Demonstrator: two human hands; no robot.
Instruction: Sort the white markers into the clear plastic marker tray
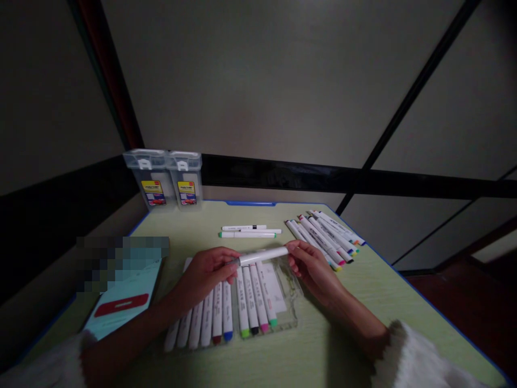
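Note:
A white marker (264, 255) is held nearly level between my two hands, above a clear plastic tray (291, 324). My left hand (216, 267) pinches its left end, and the fingertips of my right hand (309, 262) grip the right end. Beneath them, several white markers (253, 302) lie side by side in the tray. Green, black, pink, blue and dark red tips face me, while those at the far left look grey or white. My left hand and forearm hide part of this row.
Several more markers (323, 237) lie in a slanted group at the right back. Behind my hands rest a few white pens (249, 234). Two lidded plastic boxes (163, 180) stand at the back left. A tablet-like screen (125, 291) is at left on the blue-edged table (355, 285).

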